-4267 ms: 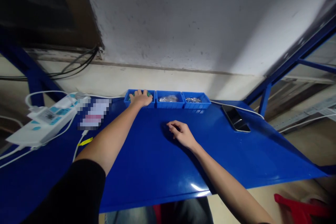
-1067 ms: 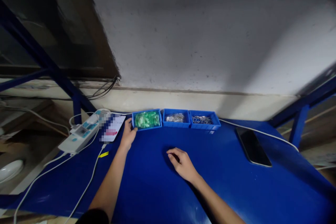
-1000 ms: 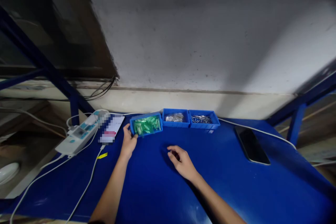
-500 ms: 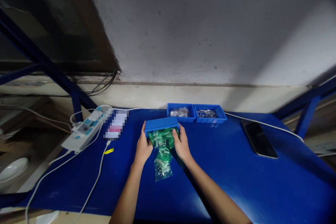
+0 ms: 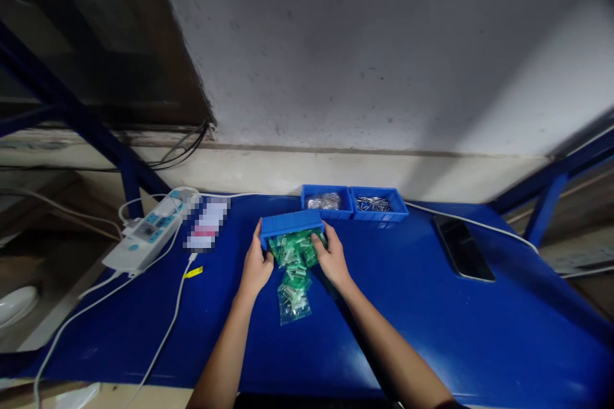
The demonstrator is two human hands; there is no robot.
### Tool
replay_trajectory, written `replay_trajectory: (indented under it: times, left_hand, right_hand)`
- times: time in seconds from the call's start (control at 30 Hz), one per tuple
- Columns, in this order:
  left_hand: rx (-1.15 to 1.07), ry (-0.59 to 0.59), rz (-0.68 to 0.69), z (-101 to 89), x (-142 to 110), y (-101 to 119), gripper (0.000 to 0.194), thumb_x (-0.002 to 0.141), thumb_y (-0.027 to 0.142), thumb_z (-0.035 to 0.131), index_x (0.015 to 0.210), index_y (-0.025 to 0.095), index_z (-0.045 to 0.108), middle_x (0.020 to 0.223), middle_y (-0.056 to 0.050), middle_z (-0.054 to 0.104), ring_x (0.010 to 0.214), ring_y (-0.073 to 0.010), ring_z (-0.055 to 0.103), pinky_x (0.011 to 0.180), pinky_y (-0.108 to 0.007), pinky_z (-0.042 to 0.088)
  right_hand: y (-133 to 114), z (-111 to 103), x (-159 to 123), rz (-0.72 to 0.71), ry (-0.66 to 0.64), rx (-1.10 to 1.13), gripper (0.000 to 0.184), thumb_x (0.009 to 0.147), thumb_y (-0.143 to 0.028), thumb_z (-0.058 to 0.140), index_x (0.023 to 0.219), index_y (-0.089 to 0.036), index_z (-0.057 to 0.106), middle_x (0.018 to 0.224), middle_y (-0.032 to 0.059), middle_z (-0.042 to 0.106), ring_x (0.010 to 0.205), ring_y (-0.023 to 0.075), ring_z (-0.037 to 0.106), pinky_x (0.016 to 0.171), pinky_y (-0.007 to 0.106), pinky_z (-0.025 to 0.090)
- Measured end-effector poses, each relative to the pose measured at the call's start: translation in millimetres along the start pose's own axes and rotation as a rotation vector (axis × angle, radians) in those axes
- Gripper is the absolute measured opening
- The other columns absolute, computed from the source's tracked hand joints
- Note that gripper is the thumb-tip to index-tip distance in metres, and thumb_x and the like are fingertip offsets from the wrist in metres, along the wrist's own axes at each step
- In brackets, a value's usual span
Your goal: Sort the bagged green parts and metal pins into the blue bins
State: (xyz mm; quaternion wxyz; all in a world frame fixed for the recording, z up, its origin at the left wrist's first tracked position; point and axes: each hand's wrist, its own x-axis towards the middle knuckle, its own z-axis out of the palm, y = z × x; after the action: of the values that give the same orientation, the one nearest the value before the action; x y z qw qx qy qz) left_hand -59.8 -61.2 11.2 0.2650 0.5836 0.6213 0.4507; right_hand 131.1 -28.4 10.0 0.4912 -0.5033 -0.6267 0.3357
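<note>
A blue plastic bin (image 5: 291,223) is tipped toward me between my two hands. My left hand (image 5: 255,265) grips its left end, and my right hand (image 5: 332,259) grips the right end, with the thumb over the front. Out of the bin's mouth hang or lie small clear-and-green plastic bags (image 5: 293,275) holding small pale and metallic parts. The lowest bag reaches down toward the blue table (image 5: 384,332); whether it touches the surface I cannot tell. The inside of the bin is mostly hidden by the bags.
Behind stand two blue bins, one with clear plastic packets (image 5: 327,201), the other with metal screws or pins (image 5: 374,204). A dark phone (image 5: 463,249) lies to the right. At left are a power strip (image 5: 148,230), white cables and a phone with a blurred screen (image 5: 210,223).
The whole view has shifted slightly, so everything sits a little further left and higher. Both hands keep their hold on the tipped bin, and the bags hang much as before.
</note>
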Motion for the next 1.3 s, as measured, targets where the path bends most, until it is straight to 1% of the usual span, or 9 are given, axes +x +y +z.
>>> replay_trajectory:
  times: [0.17,0.27,0.4,0.5,0.6,0.73,0.83,1.0,1.3]
  left_hand:
    - [0.057,0.048,-0.037,0.4,-0.7,3.0,0.084,0.069,0.006,0.050,0.143,0.020,0.013,0.128,-0.012,0.050,0.113,-0.0237,0.054,0.098,-0.040,0.041]
    - [0.044,0.025,0.007,-0.2,-0.8,-1.3,0.078,0.070,0.009,0.051,0.140,0.019,0.018,0.133,-0.013,0.046,0.120,-0.0240,0.049,0.102,-0.039,0.037]
    - [0.046,-0.008,0.003,-2.1,-0.3,-4.2,0.073,0.075,0.016,0.052,0.139,0.020,0.019,0.134,-0.013,0.045,0.117,-0.0241,0.051,0.100,-0.040,0.039]
    - [0.071,0.067,-0.019,-1.3,1.0,-1.2,0.070,0.076,0.016,0.053,0.139,0.019,0.021,0.133,-0.013,0.046,0.118,-0.0239,0.050,0.100,-0.038,0.039]
    - [0.121,0.145,-0.036,0.6,3.2,0.4,0.057,0.080,0.024,0.054,0.133,0.018,0.033,0.125,-0.013,0.052,0.113,-0.0243,0.054,0.096,-0.036,0.042]
    - [0.224,0.155,0.035,1.4,5.4,-2.7,0.029,0.084,0.033,0.050,0.107,0.016,0.054,0.105,-0.012,0.058,0.104,-0.0261,0.056,0.092,-0.037,0.043]
    - [0.222,0.146,0.056,1.4,5.3,-4.0,0.029,0.084,0.034,0.050,0.105,0.015,0.055,0.103,-0.012,0.058,0.101,-0.0259,0.057,0.089,-0.037,0.044]
    - [0.200,0.134,0.008,1.9,4.7,-1.9,0.033,0.084,0.036,0.052,0.110,0.016,0.053,0.105,-0.012,0.061,0.101,-0.0254,0.058,0.089,-0.036,0.045]
    - [0.327,0.231,-0.083,8.1,6.2,-0.6,0.025,0.083,0.029,0.049,0.103,0.015,0.054,0.097,-0.013,0.061,0.099,-0.0291,0.057,0.086,-0.040,0.045]
  right_hand:
    - [-26.5,-4.6,-19.8,-0.277,0.200,-0.233,0.037,0.086,-0.030,0.049,0.120,-0.016,0.049,0.119,0.0148,0.049,0.119,0.0270,0.043,0.099,0.045,0.036]
    - [-50.2,8.7,-32.9,-0.480,-0.123,-0.338,0.030,0.087,-0.026,0.046,0.115,-0.022,0.055,0.113,0.0097,0.057,0.118,0.0258,0.044,0.099,0.043,0.034]
    - [-61.0,29.9,-33.9,-0.460,-0.329,-0.524,0.041,0.088,-0.036,0.043,0.123,-0.017,0.053,0.129,0.0131,0.049,0.116,0.0285,0.045,0.098,0.043,0.033]
    - [-48.8,26.9,-31.3,-0.390,-0.309,-0.561,0.031,0.091,-0.032,0.038,0.092,-0.017,0.065,0.091,0.0107,0.062,0.087,0.0226,0.055,0.087,0.039,0.037]
    - [-36.0,16.8,-33.5,-0.350,-0.256,-0.569,0.035,0.092,-0.029,0.036,0.073,-0.018,0.064,0.068,0.0068,0.056,0.075,0.0206,0.052,0.079,0.038,0.037]
    - [-36.9,16.5,-38.2,-0.370,-0.204,-0.532,0.030,0.090,-0.032,0.041,0.102,-0.019,0.065,0.099,0.0108,0.061,0.098,0.0245,0.051,0.086,0.039,0.038]
    - [-42.0,23.1,-38.9,-0.390,-0.250,-0.577,0.048,0.088,-0.038,0.045,0.131,-0.018,0.047,0.133,0.0116,0.047,0.128,0.0291,0.033,0.103,0.045,0.027]
    - [-40.1,29.5,-37.8,-0.337,-0.337,-0.687,0.049,0.089,-0.046,0.041,0.130,-0.021,0.050,0.139,0.0093,0.044,0.135,0.0286,0.026,0.111,0.051,0.007]
    - [-41.8,32.7,-55.0,-0.280,-0.309,-0.722,0.048,0.088,-0.037,0.043,0.134,-0.023,0.045,0.145,0.0060,0.036,0.137,0.0270,0.021,0.112,0.051,0.005]
